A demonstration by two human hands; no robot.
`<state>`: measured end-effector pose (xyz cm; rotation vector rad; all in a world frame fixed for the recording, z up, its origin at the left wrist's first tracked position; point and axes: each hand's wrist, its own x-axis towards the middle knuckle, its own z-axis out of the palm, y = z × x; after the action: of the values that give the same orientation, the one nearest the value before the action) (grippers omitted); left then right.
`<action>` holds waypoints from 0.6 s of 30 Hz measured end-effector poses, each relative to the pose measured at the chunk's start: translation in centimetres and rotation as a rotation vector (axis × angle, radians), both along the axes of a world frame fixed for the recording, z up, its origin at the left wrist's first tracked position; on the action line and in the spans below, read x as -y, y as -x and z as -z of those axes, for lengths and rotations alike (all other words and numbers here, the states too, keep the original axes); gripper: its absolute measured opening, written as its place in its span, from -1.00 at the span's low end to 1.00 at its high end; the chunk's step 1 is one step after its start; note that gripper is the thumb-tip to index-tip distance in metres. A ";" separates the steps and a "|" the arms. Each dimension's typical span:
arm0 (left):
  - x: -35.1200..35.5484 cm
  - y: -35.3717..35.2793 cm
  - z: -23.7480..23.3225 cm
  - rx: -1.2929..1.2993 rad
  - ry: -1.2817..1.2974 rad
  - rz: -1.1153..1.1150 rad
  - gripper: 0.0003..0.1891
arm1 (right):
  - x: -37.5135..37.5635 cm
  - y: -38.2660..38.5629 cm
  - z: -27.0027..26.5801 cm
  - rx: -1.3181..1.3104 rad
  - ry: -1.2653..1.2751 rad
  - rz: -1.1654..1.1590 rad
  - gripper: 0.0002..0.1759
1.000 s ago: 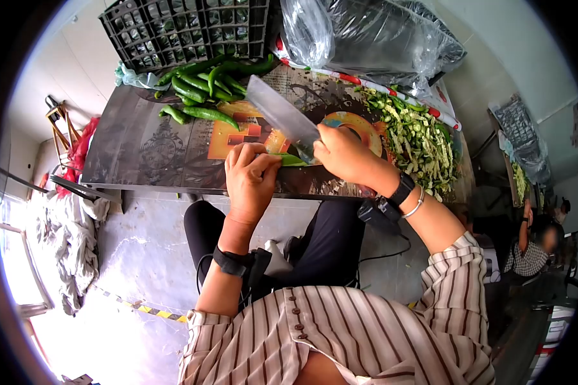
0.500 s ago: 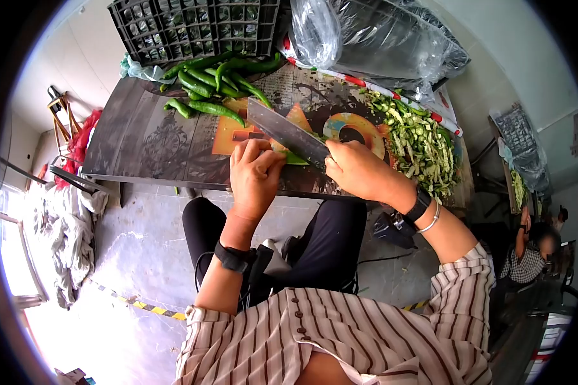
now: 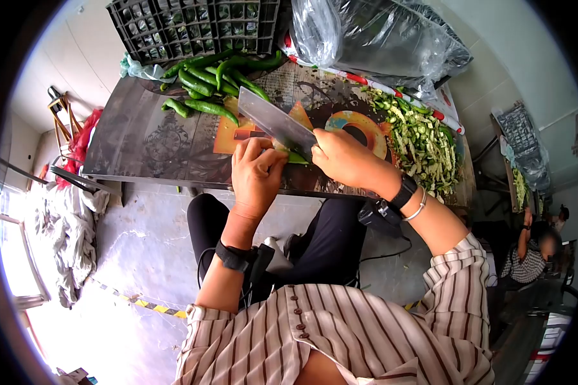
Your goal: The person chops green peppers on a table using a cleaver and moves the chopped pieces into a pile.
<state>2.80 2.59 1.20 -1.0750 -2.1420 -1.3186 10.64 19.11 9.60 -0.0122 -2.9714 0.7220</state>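
Note:
My left hand (image 3: pixel 258 172) is closed at the table's near edge, its fingertips pressing a green chili pepper (image 3: pixel 295 158) against the tabletop. Part of that pepper is hidden under the fingers and behind the blade. In my right hand (image 3: pixel 346 157) is a cleaver (image 3: pixel 276 120) with a broad grey blade, slanting up and left just beyond the left fingertips. The blade overlaps the held pepper in this view. Whole green chili peppers (image 3: pixel 202 83) lie heaped at the table's far side. Sliced pepper pieces (image 3: pixel 423 144) form a pile to the right.
A black plastic crate (image 3: pixel 196 32) stands behind the whole peppers. Beside it is a crate wrapped in clear plastic (image 3: pixel 391 38). The dark patterned table (image 3: pixel 128 141) ends just before my knees. Another person (image 3: pixel 526 256) sits far right.
The right hand and cleaver have shifted slightly left, towards the left fingers, and the blade stands a little differently. The left hand has barely moved.

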 end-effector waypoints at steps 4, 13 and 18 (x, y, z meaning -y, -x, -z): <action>0.0 0.0 0.2 0.047 0.009 -0.001 -0.92 | -0.8 0.2 0.3 -0.015 -0.026 0.068 -0.76; -0.1 0.0 0.0 0.009 -0.022 0.007 -0.89 | 0.5 -2.2 -2.0 0.076 -0.021 0.013 -0.77; 0.1 0.0 0.3 0.042 0.000 -0.005 -0.92 | 0.6 -2.0 -2.1 0.127 -0.055 0.006 -0.78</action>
<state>2.84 2.53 0.90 -1.0496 -2.1739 -1.3506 12.66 18.55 11.69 -0.0664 -3.1089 0.6631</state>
